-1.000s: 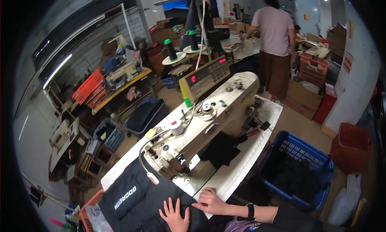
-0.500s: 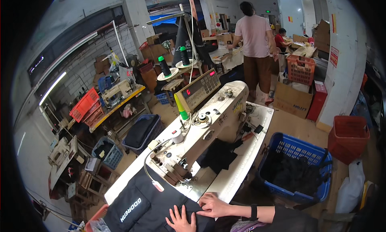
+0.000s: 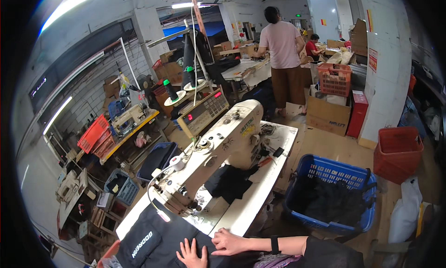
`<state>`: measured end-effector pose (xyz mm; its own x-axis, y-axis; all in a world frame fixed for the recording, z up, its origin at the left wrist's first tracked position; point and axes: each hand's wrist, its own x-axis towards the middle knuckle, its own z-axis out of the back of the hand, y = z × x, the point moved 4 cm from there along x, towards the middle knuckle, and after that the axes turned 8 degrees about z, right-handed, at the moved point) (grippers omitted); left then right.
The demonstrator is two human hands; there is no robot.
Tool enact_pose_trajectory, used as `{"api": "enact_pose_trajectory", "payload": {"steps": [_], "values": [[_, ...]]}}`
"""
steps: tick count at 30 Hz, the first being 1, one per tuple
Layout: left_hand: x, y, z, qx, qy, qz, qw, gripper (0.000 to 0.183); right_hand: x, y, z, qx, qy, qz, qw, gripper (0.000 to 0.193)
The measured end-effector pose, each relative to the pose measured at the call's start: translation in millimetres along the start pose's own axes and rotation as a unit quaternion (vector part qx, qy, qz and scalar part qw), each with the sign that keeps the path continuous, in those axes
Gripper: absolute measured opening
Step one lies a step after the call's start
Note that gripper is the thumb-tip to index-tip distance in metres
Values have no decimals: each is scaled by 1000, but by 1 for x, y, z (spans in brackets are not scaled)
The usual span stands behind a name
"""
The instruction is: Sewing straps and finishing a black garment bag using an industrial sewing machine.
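Observation:
A black fabric piece with white lettering and a stitched-on panel lies over the front of the sewing machine table, partly under the needle end. My left hand rests flat on it with the fingers spread. Beside it, my right hand has its fingers curled down and closed on the fabric's right edge. The white industrial sewing machine stands just beyond both hands. Another dark cloth lies bunched beneath its arm. The machine head hides the far corner of the fabric.
A blue basket of dark cloth stands on the floor to the right, near a red bin. A control panel and thread cones rise behind the machine. Farther back a person in a pink shirt stands at a table.
The whole view has shifted, so machine and hands appear farther left. Both hands keep nearly the same pose on the fabric. The standing person has an arm bent forward now.

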<state>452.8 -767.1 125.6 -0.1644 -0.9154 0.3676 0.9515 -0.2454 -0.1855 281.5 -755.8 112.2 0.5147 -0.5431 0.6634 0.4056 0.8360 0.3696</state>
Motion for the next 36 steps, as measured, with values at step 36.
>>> {"api": "enact_pose_trajectory", "payload": {"steps": [36], "values": [[-80, -6, 74, -105, -183, 94, 973, 29, 7, -10, 7, -136, 123, -69, 981, 55]]}}
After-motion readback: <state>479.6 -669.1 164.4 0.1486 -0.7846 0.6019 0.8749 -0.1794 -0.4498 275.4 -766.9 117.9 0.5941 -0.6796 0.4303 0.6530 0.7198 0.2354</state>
